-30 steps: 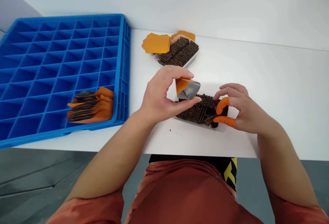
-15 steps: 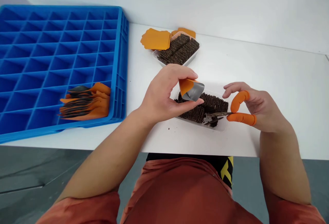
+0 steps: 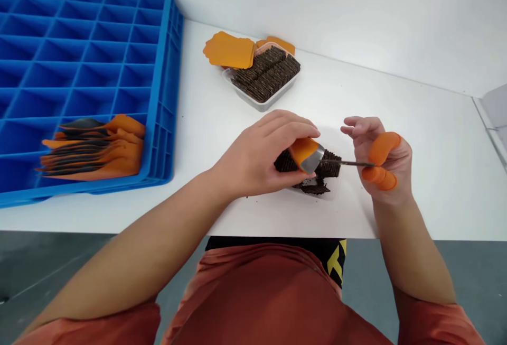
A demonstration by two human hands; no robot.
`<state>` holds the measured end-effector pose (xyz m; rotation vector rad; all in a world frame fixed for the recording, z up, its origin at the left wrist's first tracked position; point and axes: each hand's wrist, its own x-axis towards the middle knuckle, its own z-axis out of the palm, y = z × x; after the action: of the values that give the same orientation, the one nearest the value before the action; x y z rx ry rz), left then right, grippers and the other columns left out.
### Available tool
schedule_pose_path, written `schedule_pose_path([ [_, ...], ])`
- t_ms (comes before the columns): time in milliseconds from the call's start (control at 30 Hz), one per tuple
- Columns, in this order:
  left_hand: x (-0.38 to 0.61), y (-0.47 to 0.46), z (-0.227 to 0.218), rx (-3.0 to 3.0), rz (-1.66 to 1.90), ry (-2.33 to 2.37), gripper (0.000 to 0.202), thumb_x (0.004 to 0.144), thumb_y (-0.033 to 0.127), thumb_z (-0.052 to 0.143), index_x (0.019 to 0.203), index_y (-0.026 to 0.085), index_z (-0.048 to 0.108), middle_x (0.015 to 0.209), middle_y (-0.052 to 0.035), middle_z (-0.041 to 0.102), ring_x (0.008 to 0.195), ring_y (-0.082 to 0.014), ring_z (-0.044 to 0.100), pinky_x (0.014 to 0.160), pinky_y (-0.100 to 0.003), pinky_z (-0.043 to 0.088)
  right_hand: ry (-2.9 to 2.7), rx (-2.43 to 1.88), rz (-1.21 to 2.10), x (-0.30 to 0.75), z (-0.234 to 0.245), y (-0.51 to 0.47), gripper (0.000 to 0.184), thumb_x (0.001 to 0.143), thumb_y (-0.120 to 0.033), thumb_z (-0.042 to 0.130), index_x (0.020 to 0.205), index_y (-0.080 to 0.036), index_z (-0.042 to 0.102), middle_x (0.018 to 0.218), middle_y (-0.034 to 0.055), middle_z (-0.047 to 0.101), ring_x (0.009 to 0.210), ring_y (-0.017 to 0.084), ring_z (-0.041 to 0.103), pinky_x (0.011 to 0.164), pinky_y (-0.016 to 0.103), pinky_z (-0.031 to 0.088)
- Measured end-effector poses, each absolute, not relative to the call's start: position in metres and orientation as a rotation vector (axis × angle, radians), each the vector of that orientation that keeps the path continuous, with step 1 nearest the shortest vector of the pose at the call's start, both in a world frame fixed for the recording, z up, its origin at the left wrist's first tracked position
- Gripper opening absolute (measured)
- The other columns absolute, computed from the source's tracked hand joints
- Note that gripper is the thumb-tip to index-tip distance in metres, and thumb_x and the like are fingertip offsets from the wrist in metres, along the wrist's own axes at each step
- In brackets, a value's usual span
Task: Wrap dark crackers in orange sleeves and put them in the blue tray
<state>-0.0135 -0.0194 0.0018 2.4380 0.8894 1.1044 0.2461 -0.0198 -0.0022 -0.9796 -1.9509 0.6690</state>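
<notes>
My left hand (image 3: 259, 157) is closed on a small orange pouch with a silver inside (image 3: 307, 156), its mouth facing right. My right hand (image 3: 378, 160), with orange finger cots on thumb and forefinger, pinches a thin dark brown wafer (image 3: 344, 163) edge-on; its left tip reaches the pouch mouth. Both hands hover over a clear plastic tray (image 3: 317, 186) of dark brown wafers near the table's front edge, mostly hidden by my left hand.
A second clear tray of wafers (image 3: 264, 76) stands further back, with flat orange pouches (image 3: 228, 50) beside it. A blue gridded crate (image 3: 87, 65) fills the left side and holds a stack of orange pouches (image 3: 95, 149). A white wall stands behind the white table (image 3: 415, 118).
My right hand lifted one wafer out of the near tray and carried it left to the pouch mouth. My left hand lowered and turned the pouch toward it. The view shifted rightward.
</notes>
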Motion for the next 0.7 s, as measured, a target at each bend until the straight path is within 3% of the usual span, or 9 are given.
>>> schedule_pose_path([
  [200, -0.013, -0.024, 0.008, 2.391, 0.980, 0.708, 0.053, 0.078, 0.030, 0.069, 0.130, 0.032, 0.061, 0.128, -0.0071, 0.072, 0.116, -0.0284, 0.067, 0.101, -0.047, 0.056, -2.103, -0.926, 0.632, 0.244, 0.005, -0.026, 0.030, 0.075, -0.050, 0.083, 0.072, -0.030, 0.061, 0.113, 0.0051, 0.064, 0.130, 0.035, 0.053, 0.116, 0.064, 0.040],
  [700, -0.015, -0.026, 0.006, 2.292, 0.924, 0.548, 0.058, 0.080, 0.032, 0.064, 0.138, 0.032, 0.059, 0.128, -0.0080, 0.073, 0.114, -0.0301, 0.070, 0.100, -0.048, 0.056, -2.205, -0.884, 0.521, 0.250, 0.014, -0.029, 0.021, 0.085, -0.052, 0.074, 0.081, -0.033, 0.066, 0.109, 0.0059, 0.067, 0.125, 0.035, 0.057, 0.108, 0.064, 0.047],
])
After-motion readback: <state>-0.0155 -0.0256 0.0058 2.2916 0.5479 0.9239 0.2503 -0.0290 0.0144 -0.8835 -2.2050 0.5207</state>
